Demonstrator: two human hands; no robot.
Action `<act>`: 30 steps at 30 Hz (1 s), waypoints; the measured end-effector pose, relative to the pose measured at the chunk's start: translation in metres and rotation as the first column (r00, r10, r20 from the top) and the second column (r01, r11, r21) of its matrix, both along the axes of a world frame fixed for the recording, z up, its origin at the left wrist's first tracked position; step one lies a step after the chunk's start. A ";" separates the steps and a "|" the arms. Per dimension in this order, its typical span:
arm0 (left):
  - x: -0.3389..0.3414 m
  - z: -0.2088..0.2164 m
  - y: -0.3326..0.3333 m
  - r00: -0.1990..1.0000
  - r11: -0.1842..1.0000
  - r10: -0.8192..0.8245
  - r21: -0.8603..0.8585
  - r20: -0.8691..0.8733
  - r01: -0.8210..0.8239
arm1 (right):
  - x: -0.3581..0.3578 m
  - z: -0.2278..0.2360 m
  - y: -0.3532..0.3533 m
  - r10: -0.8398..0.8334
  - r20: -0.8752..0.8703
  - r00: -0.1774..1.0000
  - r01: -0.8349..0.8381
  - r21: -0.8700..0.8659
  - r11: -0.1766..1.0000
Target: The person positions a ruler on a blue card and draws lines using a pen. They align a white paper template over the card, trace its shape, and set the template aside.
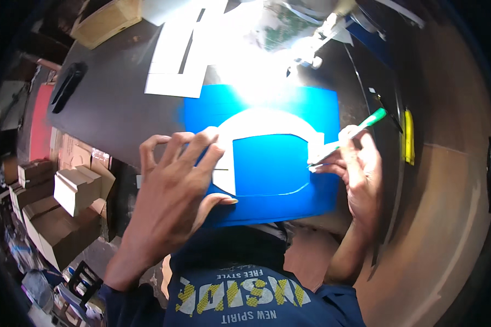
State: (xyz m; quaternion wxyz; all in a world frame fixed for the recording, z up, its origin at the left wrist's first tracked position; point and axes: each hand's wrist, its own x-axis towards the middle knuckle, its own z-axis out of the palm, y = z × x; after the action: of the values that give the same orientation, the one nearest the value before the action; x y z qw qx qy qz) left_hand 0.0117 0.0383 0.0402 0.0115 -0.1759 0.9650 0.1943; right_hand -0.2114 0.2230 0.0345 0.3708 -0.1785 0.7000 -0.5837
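Note:
A blue sheet lies flat on the dark table in front of me. On it rests a white arch-shaped template, its two legs pointing toward me. My left hand is spread over the template's left leg, fingertips on the template and the blue sheet. A pen with a green end is pinched in my right hand, its tip down by the template's right leg. Between the legs' lower ends, a thin curved line runs across the blue sheet.
A bright lamp glares over the far side. White cut card lies beyond the sheet, with a wooden box at far left. A black tool lies on the left, a yellow-handled tool on the right. Cardboard boxes stand lower left.

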 end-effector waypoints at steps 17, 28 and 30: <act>0.007 -0.008 0.003 0.999 0.998 -0.035 -0.053 0.002 0.035 | 0.038 -0.040 -0.066 0.205 -0.488 0.849 -0.274 -0.074 0.959; 0.006 -0.009 0.002 0.999 0.998 -0.032 -0.056 -0.013 0.031 | 0.041 -0.046 -0.067 0.170 -0.583 0.794 -0.258 -0.071 0.963; 0.006 -0.009 0.002 0.999 0.998 -0.029 -0.057 -0.014 0.028 | 0.043 -0.046 -0.068 0.166 -0.630 0.758 -0.265 -0.065 0.962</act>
State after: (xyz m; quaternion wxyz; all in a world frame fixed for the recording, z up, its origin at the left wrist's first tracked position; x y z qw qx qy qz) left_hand 0.0175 0.0399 0.0313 0.0022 -0.1611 0.9725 0.1681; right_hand -0.1689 0.1553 -0.0119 0.1710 -0.4667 0.7115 -0.4967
